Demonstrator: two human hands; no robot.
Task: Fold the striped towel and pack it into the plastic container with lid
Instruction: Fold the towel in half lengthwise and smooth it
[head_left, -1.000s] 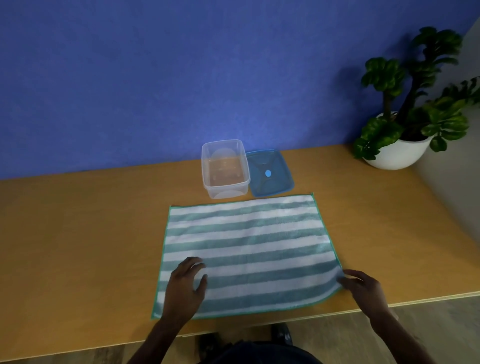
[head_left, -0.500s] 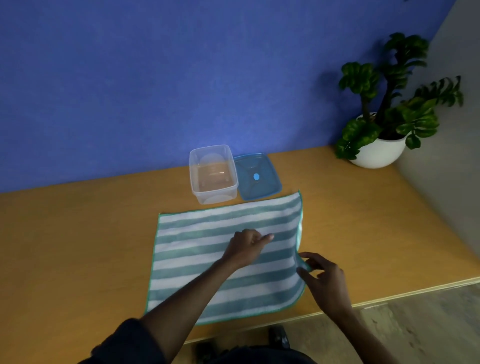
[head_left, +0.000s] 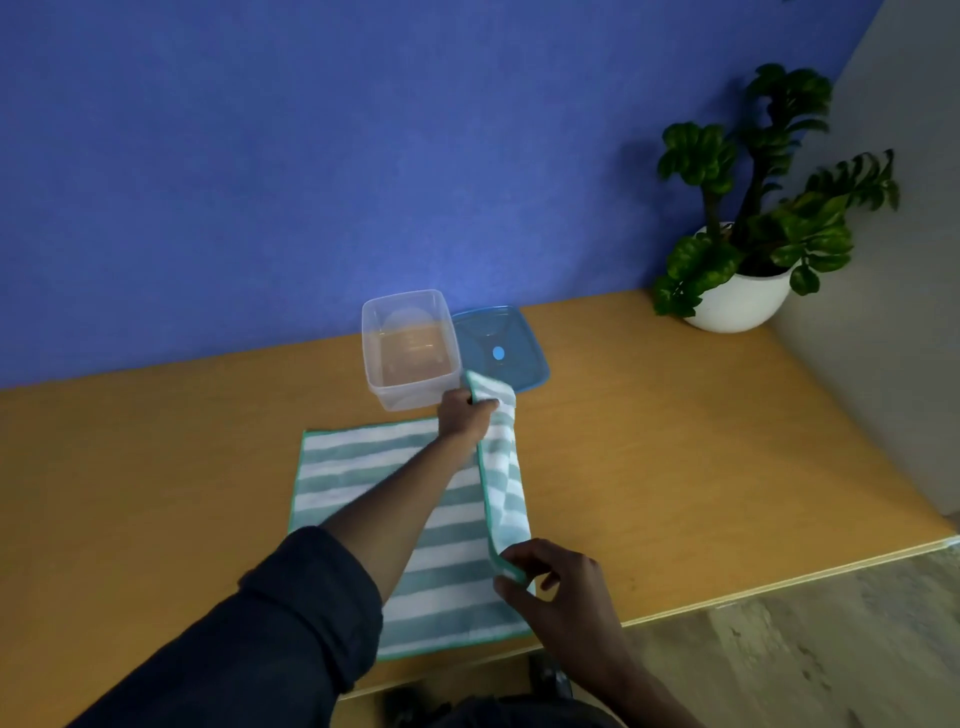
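The teal-and-white striped towel (head_left: 363, 467) lies on the wooden table (head_left: 156, 467), its right edge lifted off the surface. My left hand (head_left: 464, 417) reaches across and pinches the towel's far right corner, held up just in front of the container. My right hand (head_left: 550, 587) pinches the near right corner, raised a little above the cloth. The clear plastic container (head_left: 410, 348) stands open and empty behind the towel. Its blue lid (head_left: 498, 348) lies flat on the table directly to the right of it.
A potted green plant in a white bowl (head_left: 737, 301) stands at the table's far right corner against the grey side wall. A blue wall runs behind the table. The table's front edge is near my body, with floor beyond at the lower right.
My left hand moved from the towel's middle to its far right corner and took hold. Both hands have lifted the right edge and carried it leftward over the towel.
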